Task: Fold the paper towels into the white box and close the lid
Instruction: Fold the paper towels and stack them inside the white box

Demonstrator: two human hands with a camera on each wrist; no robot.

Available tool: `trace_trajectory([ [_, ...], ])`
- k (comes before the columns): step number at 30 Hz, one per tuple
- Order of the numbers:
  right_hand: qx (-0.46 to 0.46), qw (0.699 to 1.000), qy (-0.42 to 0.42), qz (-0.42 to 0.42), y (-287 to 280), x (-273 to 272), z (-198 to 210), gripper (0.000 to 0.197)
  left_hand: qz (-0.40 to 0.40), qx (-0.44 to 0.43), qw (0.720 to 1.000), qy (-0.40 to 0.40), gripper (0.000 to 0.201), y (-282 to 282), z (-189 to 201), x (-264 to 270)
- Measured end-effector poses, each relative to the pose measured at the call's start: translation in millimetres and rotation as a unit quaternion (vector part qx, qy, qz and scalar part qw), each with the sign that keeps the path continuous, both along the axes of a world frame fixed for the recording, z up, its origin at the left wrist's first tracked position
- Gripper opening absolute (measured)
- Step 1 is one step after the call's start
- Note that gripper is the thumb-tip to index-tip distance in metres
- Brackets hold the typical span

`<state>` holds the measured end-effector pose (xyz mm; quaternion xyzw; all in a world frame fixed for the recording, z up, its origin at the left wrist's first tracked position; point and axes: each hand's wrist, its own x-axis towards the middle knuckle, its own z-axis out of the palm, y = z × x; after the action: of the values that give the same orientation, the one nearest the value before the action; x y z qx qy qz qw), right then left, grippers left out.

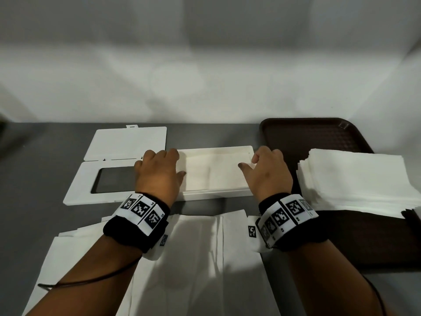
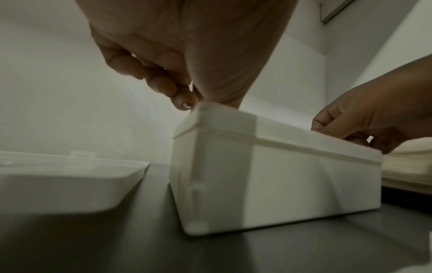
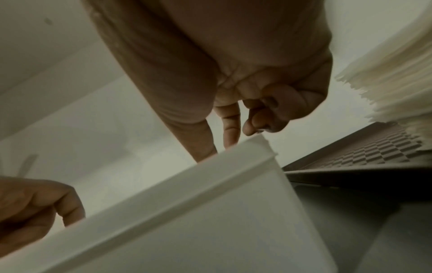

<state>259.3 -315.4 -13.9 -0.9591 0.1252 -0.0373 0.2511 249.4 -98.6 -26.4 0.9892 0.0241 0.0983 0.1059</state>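
The open white box point(image 1: 216, 193) lies in the middle of the table with a folded paper towel point(image 1: 214, 173) flat inside it. My left hand point(image 1: 159, 169) is at the box's left end, thumb inside on the towel, the other fingers point(image 2: 161, 84) curled outside the end wall point(image 2: 210, 166). At the right end is my right hand point(image 1: 265, 172); its thumb lies on the towel in the box. Its thumb and forefinger point(image 3: 231, 133) reach down behind the rim point(image 3: 187, 184), tips hidden, the rest curled. The box lid point(image 1: 77, 190), its flap folded back, lies left of the box.
A thick stack of paper towels point(image 1: 357, 179) sits on a brown tray point(image 1: 307, 135) right of the box. Unfolded paper towels point(image 1: 196, 258) lie spread along the near edge under my wrists. The grey table point(image 1: 45, 156) ends at a pale wall behind.
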Motion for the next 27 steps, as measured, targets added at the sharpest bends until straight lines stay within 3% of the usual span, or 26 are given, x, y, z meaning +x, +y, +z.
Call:
trace_trajectory([
  [8,0.036,0.998,-0.031,0.045,22,-45,21,0.028,-0.021,-0.105,0.993,-0.056,0.017,15,14,-50],
  [12,0.03,0.994,-0.023,0.104,44,-77,25,0.026,-0.036,-0.137,0.989,-0.03,0.014,32,14,-78],
  [19,0.055,0.976,0.076,0.196,88,-132,12,0.025,0.014,-0.193,0.981,0.035,0.013,85,8,-136],
  [23,0.087,0.964,0.141,0.207,115,-154,1,0.023,0.032,-0.19,0.979,0.068,0.013,115,3,-167],
  [27,0.062,0.961,0.178,0.202,129,-171,-9,0.029,0.009,-0.187,0.978,0.094,0.016,135,-8,-189],
])
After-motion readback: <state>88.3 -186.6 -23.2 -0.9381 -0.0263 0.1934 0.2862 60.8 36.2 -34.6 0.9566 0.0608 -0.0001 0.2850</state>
